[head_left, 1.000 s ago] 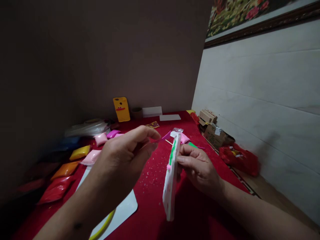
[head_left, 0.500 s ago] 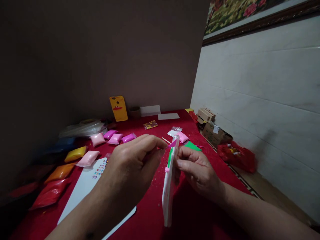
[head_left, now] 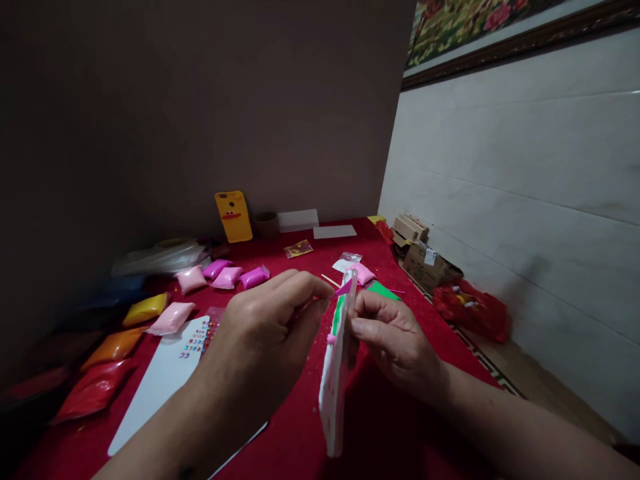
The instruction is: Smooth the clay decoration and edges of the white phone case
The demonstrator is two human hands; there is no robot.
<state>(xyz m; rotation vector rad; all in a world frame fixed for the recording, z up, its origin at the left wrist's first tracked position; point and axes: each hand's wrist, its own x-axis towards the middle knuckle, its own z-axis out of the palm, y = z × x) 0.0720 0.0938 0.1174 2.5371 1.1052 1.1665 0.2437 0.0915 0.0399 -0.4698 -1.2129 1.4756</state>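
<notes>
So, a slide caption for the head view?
Right hand holds a decorated panel upright; left hand pinches a purple tool beside it.

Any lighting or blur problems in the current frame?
Head view: dim on the left, where the leftmost red packet is blurred; head view: the right hand looks clearer; head view: a soft shadow falls on the pale wall.

Smooth plastic panel, matt cloth tablecloth, glossy plastic pouches.

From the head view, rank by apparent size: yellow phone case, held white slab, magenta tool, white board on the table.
1. White board, partly covered by the left forearm
2. Held white slab, nearly edge-on
3. Yellow phone case
4. Magenta tool, visible part only
</notes>
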